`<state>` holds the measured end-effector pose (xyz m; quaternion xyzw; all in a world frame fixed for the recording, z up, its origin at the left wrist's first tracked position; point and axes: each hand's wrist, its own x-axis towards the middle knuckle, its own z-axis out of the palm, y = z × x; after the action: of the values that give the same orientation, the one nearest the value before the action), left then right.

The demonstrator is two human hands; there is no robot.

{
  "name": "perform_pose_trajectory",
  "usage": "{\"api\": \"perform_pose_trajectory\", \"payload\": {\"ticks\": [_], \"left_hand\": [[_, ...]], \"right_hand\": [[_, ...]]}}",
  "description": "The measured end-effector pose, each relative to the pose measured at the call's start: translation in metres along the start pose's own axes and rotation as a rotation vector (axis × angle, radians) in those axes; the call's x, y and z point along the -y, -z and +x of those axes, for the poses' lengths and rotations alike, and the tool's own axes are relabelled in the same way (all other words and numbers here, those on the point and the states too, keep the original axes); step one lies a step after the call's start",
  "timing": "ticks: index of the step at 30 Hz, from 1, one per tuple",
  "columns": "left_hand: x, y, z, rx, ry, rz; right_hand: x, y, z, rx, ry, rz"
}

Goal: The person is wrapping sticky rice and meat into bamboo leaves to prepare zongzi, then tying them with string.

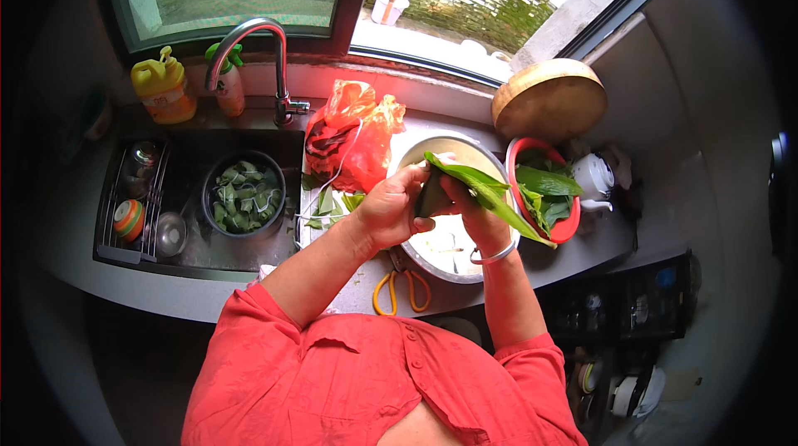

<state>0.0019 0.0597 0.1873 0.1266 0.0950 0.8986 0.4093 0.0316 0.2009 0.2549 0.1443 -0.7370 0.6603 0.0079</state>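
Observation:
Both of my hands meet above a wide metal basin (408,150) that holds pale contents. A folded long green leaf (492,190) is gripped between them, its tip pointing out to the lower right. My left hand (393,206) pinches the folded part from the left side. Wrapped around the other side is my right hand (477,215), with a bracelet on its wrist; its fingers are partly hidden by the leaf. Below the basin lie scissors (393,293) with orange-yellow handles. White string (340,171) trails over a red plastic bag (355,140) left of the basin.
In the sink (187,259) stand a pot (212,221) of leaf-wrapped, string-tied bundles and a dish rack (131,253). A faucet (280,72) arches above. A red bowl (570,234) of green leaves sits right of the basin, before a round wooden chopping board (548,103) and white teapot (592,178).

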Motion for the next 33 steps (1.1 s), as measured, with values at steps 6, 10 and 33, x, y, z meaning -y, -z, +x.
{"api": "perform_pose_trajectory", "payload": {"ticks": [6, 10, 33], "left_hand": [[0.004, 0.014, 0.008, 0.220, -0.073, -0.009], [0.005, -0.001, 0.002, 0.005, -0.125, 0.176], [0.014, 0.000, -0.002, 0.032, -0.143, 0.056]], "right_hand": [[-0.010, 0.002, -0.001, 0.021, 0.165, -0.168], [-0.020, -0.002, 0.003, -0.006, 0.379, -0.352], [-0.013, -0.002, 0.008, -0.037, 0.563, -0.451]]}}
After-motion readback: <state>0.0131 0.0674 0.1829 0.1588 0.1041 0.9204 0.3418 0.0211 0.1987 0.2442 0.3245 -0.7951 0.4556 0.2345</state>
